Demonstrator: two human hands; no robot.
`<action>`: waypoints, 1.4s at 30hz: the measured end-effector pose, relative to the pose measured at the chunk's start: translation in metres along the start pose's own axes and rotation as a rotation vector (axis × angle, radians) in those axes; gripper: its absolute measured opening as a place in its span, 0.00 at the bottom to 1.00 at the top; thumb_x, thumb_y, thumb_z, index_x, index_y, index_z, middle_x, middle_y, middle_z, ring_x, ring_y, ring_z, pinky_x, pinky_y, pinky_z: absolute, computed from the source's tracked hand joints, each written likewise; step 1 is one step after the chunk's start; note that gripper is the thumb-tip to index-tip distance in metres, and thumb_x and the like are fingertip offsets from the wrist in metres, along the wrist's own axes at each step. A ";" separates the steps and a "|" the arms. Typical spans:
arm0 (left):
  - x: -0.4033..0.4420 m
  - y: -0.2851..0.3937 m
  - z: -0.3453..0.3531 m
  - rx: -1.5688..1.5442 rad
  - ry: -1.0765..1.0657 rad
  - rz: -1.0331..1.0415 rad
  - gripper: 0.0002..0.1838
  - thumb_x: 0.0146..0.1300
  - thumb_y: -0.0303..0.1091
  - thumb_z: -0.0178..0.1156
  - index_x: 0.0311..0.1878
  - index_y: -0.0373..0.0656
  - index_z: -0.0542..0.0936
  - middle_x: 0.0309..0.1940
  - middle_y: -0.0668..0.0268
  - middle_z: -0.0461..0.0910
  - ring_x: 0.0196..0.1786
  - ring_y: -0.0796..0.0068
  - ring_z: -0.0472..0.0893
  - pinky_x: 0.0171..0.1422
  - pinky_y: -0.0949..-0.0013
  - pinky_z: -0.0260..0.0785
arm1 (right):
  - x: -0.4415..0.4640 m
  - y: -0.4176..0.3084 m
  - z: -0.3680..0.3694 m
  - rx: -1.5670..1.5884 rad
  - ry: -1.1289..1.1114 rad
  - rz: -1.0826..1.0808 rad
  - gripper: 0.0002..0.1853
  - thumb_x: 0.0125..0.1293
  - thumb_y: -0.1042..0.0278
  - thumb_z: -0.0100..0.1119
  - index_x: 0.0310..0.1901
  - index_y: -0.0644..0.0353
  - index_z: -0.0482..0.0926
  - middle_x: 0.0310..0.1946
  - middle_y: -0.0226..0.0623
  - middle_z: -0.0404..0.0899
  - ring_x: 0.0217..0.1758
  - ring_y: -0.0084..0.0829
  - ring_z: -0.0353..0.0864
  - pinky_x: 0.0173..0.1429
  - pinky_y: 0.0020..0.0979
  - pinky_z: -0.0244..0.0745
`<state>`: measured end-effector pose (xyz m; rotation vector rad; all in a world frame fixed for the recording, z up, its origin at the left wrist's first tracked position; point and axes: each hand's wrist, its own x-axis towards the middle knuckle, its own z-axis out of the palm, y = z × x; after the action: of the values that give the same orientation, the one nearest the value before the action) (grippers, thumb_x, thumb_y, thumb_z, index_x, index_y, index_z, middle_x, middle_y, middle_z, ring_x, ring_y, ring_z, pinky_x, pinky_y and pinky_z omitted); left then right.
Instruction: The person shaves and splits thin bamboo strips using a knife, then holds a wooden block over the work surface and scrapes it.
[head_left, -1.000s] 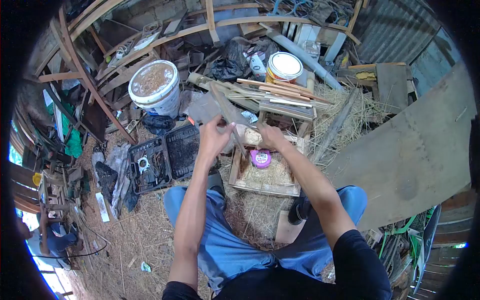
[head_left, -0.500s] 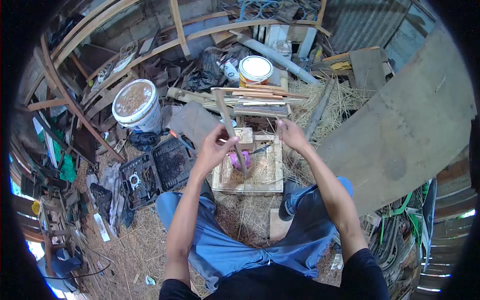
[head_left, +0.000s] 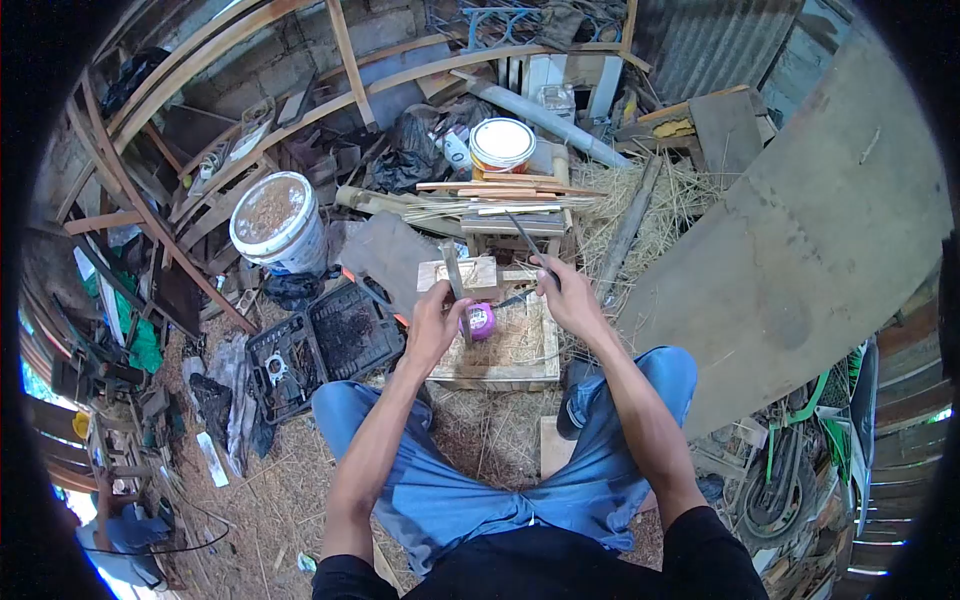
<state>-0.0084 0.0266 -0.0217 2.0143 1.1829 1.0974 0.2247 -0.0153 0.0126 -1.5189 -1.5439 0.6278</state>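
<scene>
My left hand [head_left: 437,325] is closed around a narrow wooden strip [head_left: 452,268], held steeply tilted over a low wooden frame [head_left: 545,345]. In my right hand [head_left: 567,297] is a thin, dark, knife-like tool [head_left: 524,236], its far end pointing up and left; its exact kind is unclear. Close beside my left fingers, a round purple object [head_left: 481,321] with a pale label sits on the frame. A pale wooden block [head_left: 480,273] lies at the frame's back edge, behind my left hand. Another slim dark item [head_left: 515,298] rests between my hands.
Thin wood strips [head_left: 510,189] lie stacked behind the frame. An open black tool case [head_left: 350,325] and a white bucket [head_left: 275,225] stand left, a lidded paint bucket [head_left: 502,145] behind. A large flat board [head_left: 790,250] leans at right. A person [head_left: 130,540] is at lower left.
My left hand and the wooden strip have lowered. My right hand has moved down and left, bringing the dark tool into clearer view. The whole view has shifted slightly.
</scene>
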 end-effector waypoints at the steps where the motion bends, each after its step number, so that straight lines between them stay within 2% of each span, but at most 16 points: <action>1: -0.001 0.000 0.000 0.007 0.007 -0.023 0.13 0.58 0.30 0.64 0.37 0.31 0.71 0.28 0.48 0.79 0.32 0.52 0.81 0.35 0.61 0.71 | 0.000 -0.003 0.000 -0.004 -0.011 0.005 0.16 0.70 0.66 0.47 0.56 0.58 0.75 0.24 0.41 0.78 0.31 0.36 0.80 0.43 0.35 0.73; 5: 0.003 -0.007 0.010 -0.081 0.017 -0.021 0.13 0.59 0.31 0.64 0.37 0.31 0.71 0.27 0.49 0.78 0.30 0.51 0.80 0.35 0.60 0.70 | -0.001 -0.008 0.003 0.041 0.028 0.016 0.16 0.71 0.64 0.46 0.56 0.59 0.74 0.23 0.41 0.78 0.28 0.36 0.80 0.39 0.36 0.73; 7: 0.000 -0.002 0.017 -0.145 -0.007 0.097 0.14 0.58 0.31 0.64 0.37 0.32 0.71 0.27 0.47 0.78 0.32 0.48 0.79 0.36 0.58 0.69 | -0.001 -0.012 0.003 0.034 0.020 0.077 0.17 0.72 0.64 0.45 0.58 0.58 0.73 0.23 0.38 0.77 0.29 0.33 0.78 0.40 0.34 0.72; 13: 0.006 0.005 -0.002 0.078 -0.072 -0.126 0.14 0.57 0.33 0.64 0.41 0.34 0.74 0.33 0.50 0.78 0.36 0.48 0.76 0.42 0.54 0.67 | 0.002 0.006 0.007 0.000 -0.021 0.120 0.19 0.74 0.61 0.42 0.59 0.62 0.70 0.24 0.34 0.75 0.29 0.27 0.76 0.39 0.30 0.71; 15: 0.002 0.002 -0.004 0.254 0.075 0.070 0.17 0.56 0.38 0.64 0.43 0.36 0.76 0.37 0.54 0.79 0.44 0.52 0.75 0.47 0.53 0.64 | 0.002 0.002 0.011 -0.001 -0.070 0.050 0.19 0.74 0.61 0.43 0.58 0.63 0.69 0.24 0.34 0.75 0.28 0.26 0.75 0.38 0.29 0.70; 16: 0.001 0.006 -0.008 0.317 0.115 0.096 0.18 0.56 0.41 0.64 0.44 0.38 0.78 0.43 0.58 0.79 0.51 0.55 0.72 0.53 0.54 0.60 | -0.002 -0.012 0.010 0.105 -0.116 0.139 0.18 0.74 0.61 0.44 0.58 0.63 0.68 0.24 0.33 0.75 0.26 0.23 0.74 0.35 0.27 0.69; 18: 0.005 0.013 -0.014 0.325 0.194 0.140 0.18 0.56 0.41 0.64 0.44 0.39 0.78 0.44 0.58 0.78 0.51 0.56 0.72 0.54 0.56 0.59 | -0.008 -0.039 0.009 0.254 -0.173 0.251 0.15 0.73 0.63 0.46 0.55 0.61 0.66 0.25 0.31 0.75 0.20 0.15 0.70 0.26 0.20 0.64; 20: 0.005 0.030 -0.024 0.311 0.248 0.191 0.16 0.56 0.37 0.66 0.45 0.40 0.78 0.43 0.59 0.79 0.48 0.58 0.75 0.57 0.59 0.56 | -0.013 -0.066 0.006 0.183 -0.167 0.183 0.13 0.72 0.64 0.47 0.52 0.61 0.69 0.25 0.31 0.76 0.25 0.19 0.73 0.31 0.24 0.66; 21: 0.004 0.036 -0.028 0.305 0.254 0.185 0.16 0.56 0.37 0.66 0.45 0.40 0.78 0.43 0.59 0.79 0.48 0.58 0.75 0.57 0.59 0.56 | -0.015 -0.071 0.006 0.112 -0.144 0.129 0.11 0.71 0.65 0.48 0.49 0.61 0.72 0.25 0.32 0.77 0.29 0.22 0.76 0.35 0.27 0.69; 29: -0.005 0.050 -0.037 -0.077 0.108 0.164 0.14 0.48 0.28 0.70 0.40 0.40 0.80 0.33 0.62 0.80 0.41 0.62 0.78 0.51 0.63 0.64 | -0.012 -0.114 0.026 0.309 -0.160 -0.005 0.14 0.71 0.69 0.47 0.55 0.62 0.73 0.26 0.34 0.77 0.33 0.21 0.76 0.41 0.27 0.72; 33: 0.000 0.057 -0.049 0.127 0.196 0.338 0.15 0.47 0.28 0.71 0.39 0.40 0.80 0.33 0.62 0.81 0.40 0.63 0.79 0.48 0.62 0.65 | -0.019 -0.119 0.028 0.387 -0.167 0.045 0.13 0.72 0.70 0.46 0.53 0.66 0.73 0.27 0.34 0.77 0.34 0.21 0.76 0.43 0.26 0.73; 36: 0.001 0.061 -0.047 0.269 0.266 0.414 0.14 0.48 0.28 0.70 0.39 0.38 0.79 0.33 0.62 0.80 0.36 0.60 0.80 0.46 0.62 0.69 | -0.024 -0.110 0.025 0.374 -0.241 0.014 0.16 0.72 0.71 0.45 0.57 0.67 0.70 0.29 0.35 0.77 0.36 0.23 0.77 0.45 0.27 0.72; 38: -0.006 0.052 -0.039 -0.092 0.175 0.218 0.13 0.49 0.24 0.69 0.39 0.37 0.79 0.33 0.60 0.80 0.34 0.63 0.80 0.40 0.65 0.72 | -0.026 -0.107 0.022 0.338 -0.321 -0.024 0.20 0.71 0.72 0.46 0.63 0.66 0.67 0.31 0.36 0.76 0.37 0.25 0.76 0.46 0.28 0.72; 39: -0.006 0.049 -0.038 -0.092 0.162 0.203 0.13 0.49 0.24 0.69 0.39 0.37 0.79 0.33 0.60 0.80 0.34 0.63 0.80 0.40 0.65 0.72 | -0.025 -0.104 0.024 0.345 -0.324 -0.006 0.20 0.71 0.72 0.46 0.63 0.66 0.67 0.31 0.36 0.76 0.37 0.25 0.76 0.46 0.28 0.72; 41: 0.003 0.046 -0.036 -0.132 0.154 0.212 0.12 0.51 0.22 0.68 0.40 0.36 0.79 0.32 0.59 0.79 0.33 0.65 0.81 0.36 0.67 0.73 | -0.021 -0.096 0.029 0.325 -0.302 -0.154 0.17 0.73 0.69 0.44 0.60 0.64 0.68 0.32 0.25 0.72 0.25 0.11 0.61 0.31 0.17 0.61; 42: 0.006 0.045 -0.038 -0.145 0.122 0.174 0.12 0.51 0.21 0.67 0.40 0.36 0.78 0.31 0.59 0.78 0.32 0.67 0.81 0.36 0.68 0.72 | -0.016 -0.092 0.033 0.270 -0.269 -0.248 0.17 0.73 0.70 0.44 0.60 0.65 0.68 0.33 0.26 0.73 0.26 0.12 0.63 0.32 0.17 0.62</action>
<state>-0.0196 0.0137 0.0351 1.9901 0.9699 1.3680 0.1463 -0.0359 0.0694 -1.0538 -1.7345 0.8817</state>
